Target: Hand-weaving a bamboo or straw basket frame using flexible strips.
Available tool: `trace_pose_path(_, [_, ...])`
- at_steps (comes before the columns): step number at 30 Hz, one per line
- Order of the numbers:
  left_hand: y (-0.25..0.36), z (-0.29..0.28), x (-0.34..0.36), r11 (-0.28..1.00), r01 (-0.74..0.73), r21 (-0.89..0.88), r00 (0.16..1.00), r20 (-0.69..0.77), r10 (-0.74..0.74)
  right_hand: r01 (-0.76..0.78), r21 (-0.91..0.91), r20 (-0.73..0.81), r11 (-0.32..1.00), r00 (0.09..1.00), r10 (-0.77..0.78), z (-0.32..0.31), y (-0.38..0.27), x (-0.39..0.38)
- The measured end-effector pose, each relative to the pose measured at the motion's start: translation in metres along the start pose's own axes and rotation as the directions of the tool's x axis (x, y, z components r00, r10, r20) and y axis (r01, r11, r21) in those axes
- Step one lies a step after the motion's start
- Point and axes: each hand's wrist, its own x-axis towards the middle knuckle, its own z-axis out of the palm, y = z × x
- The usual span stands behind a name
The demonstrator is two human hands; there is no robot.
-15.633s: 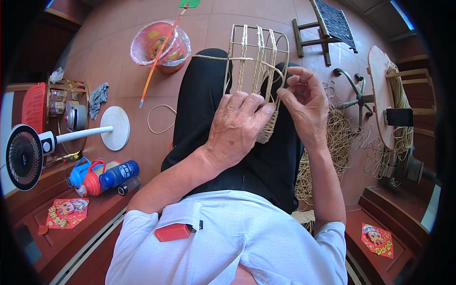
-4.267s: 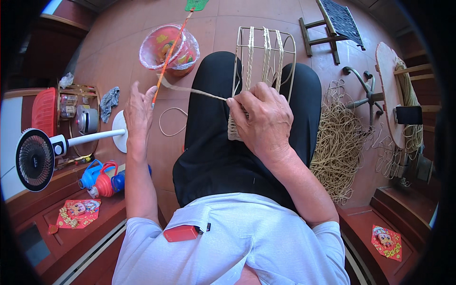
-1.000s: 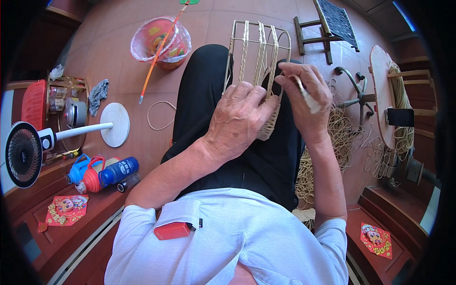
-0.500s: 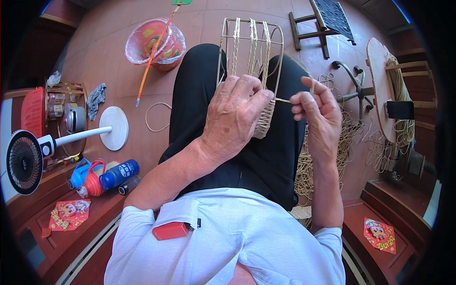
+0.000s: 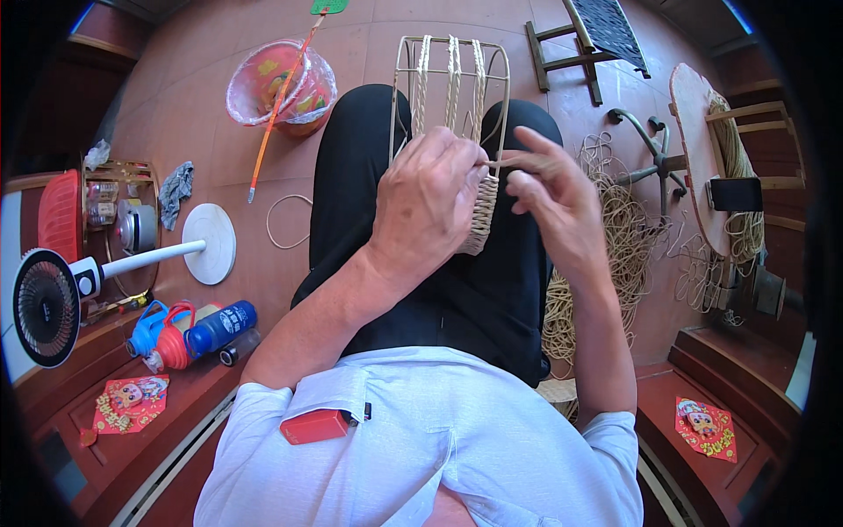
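Between my knees rests a wire frame [image 5: 507, 83] with several pale twisted cord strands [image 5: 453, 83] running along it. Its near end is wrapped in tight rows of woven cord [image 5: 479, 220]. My left hand [image 5: 426, 193] is closed over the left and middle of the frame, its thumb and finger pinching cord at the right edge of the weaving. Beside that edge is my right hand [image 5: 566, 206], fingers spread and one fingertip reaching to the cord by the left thumb. The left hand hides part of the weaving.
A heap of loose cord [image 5: 615, 255] lies on the floor at right, near a chair base [image 5: 654, 162] and a round board [image 5: 698, 158]. A pink bin [image 5: 294, 105], a folding stool [image 5: 584, 61], a white fan [image 5: 149, 255] and bottles [image 5: 219, 325] stand around me.
My right hand has moved left and closer to my left hand, and its fingers have spread. The taut cord span between the hands has shortened. The view has shifted slightly.
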Motion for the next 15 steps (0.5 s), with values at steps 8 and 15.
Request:
trace_pose_path(8, [0.004,0.002,0.016,0.991,0.082,0.105,0.984,0.150,-0.098,-0.146,0.221,0.168,0.964,0.980,0.110,-0.005,0.016,0.022])
trace_pose_path(15, [0.004,-0.005,0.005,0.998,0.002,0.068,0.991,0.134,-0.011,-0.089,0.218,0.050,0.972,0.996,0.080,-0.004,0.022,0.018])
